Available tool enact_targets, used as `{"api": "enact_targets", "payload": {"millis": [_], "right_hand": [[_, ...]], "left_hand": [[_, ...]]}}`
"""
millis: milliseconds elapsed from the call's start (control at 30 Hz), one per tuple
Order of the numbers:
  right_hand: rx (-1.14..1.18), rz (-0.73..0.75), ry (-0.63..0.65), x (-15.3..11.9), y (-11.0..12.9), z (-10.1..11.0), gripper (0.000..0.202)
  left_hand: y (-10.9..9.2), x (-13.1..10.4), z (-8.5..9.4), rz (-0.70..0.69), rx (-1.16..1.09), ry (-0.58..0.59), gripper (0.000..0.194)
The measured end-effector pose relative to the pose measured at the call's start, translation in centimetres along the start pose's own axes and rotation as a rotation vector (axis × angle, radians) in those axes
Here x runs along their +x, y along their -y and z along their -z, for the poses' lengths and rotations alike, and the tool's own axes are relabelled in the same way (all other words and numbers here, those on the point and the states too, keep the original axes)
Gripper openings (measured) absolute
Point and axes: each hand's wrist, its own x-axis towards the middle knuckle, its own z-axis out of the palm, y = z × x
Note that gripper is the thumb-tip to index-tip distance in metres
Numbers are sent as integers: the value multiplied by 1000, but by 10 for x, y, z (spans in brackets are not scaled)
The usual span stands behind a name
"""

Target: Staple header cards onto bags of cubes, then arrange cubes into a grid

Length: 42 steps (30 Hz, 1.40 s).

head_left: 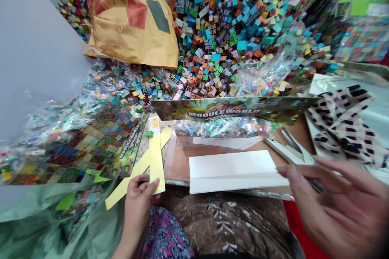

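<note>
My left hand (141, 194) pinches the lower end of a pale yellow paper strip (156, 162) between thumb and fingers. Another yellow strip (138, 170) lies slantwise beneath it. Close to the strips' upper end sits a small green block (149, 134). A white sheet of paper (231, 170), with a crease along it, lies at the front edge of the board. My right hand (331, 198) is at the sheet's right end, slightly blurred, its fingers stretched apart; the fingertips overlap the sheet's edge, and I cannot tell whether they touch it. Just beyond this hand lies a metal stapler-like tool (288, 147).
A printed "Module World" header card (225, 111) on a clear bag stands behind the sheet. Beyond it rises a heap of small coloured blocks (212, 48) with a yellow sack (130, 24). Another printed pack (100, 141) lies left; a checked cloth (343, 121) lies right.
</note>
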Motion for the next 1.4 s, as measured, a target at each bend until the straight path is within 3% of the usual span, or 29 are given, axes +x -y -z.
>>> {"api": "enact_targets", "payload": {"millis": [67, 167, 233, 300, 400, 467, 533, 633, 700, 800, 900, 1033, 1133, 1267, 1333, 1400], "right_hand": [[61, 119, 76, 2, 13, -4, 33], [193, 247, 459, 10, 31, -19, 22], [297, 165, 696, 14, 40, -33, 16], [449, -69, 879, 16, 47, -49, 19], [842, -640, 1073, 16, 57, -79, 40], [1068, -982, 1129, 16, 64, -102, 51], [1146, -1180, 1178, 17, 73, -124, 44], [1072, -1287, 1146, 15, 87, -145, 20], [1011, -1277, 1074, 11, 92, -151, 16], [1007, -1103, 1069, 4, 92, -150, 17], [895, -849, 1075, 0, 89, -148, 26], [545, -568, 1025, -3, 87, -145, 44], [418, -501, 1019, -4, 88, -140, 50], [566, -459, 1037, -2, 87, -133, 50], [679, -451, 997, 1, 85, -131, 43], [816, -508, 964, 7, 83, -130, 42]], "left_hand": [[-18, -9, -1, 15, -182, 70, 58], [-52, -14, 2, 62, -591, 180, 58], [-66, -14, 5, 125, -805, 275, 57], [-69, -13, 8, 158, -869, 342, 54], [-54, -17, 12, 161, -736, 410, 57], [-37, -21, 16, 173, -586, 471, 59], [-21, -25, 24, 204, -434, 569, 56], [-7, -29, 36, 266, -287, 738, 45], [-7, -29, 42, 266, -229, 791, 42], [-21, -21, 40, 146, -154, 774, 51], [-40, -11, 25, 54, -44, 758, 62], [-57, -8, -6, 74, 90, 654, 46], [-61, -14, -20, 145, -20, 570, 37], [-68, -16, -13, 156, -241, 507, 32], [-72, -15, -4, 151, -309, 552, 28], [-71, -17, 2, 182, -360, 693, 27]]}}
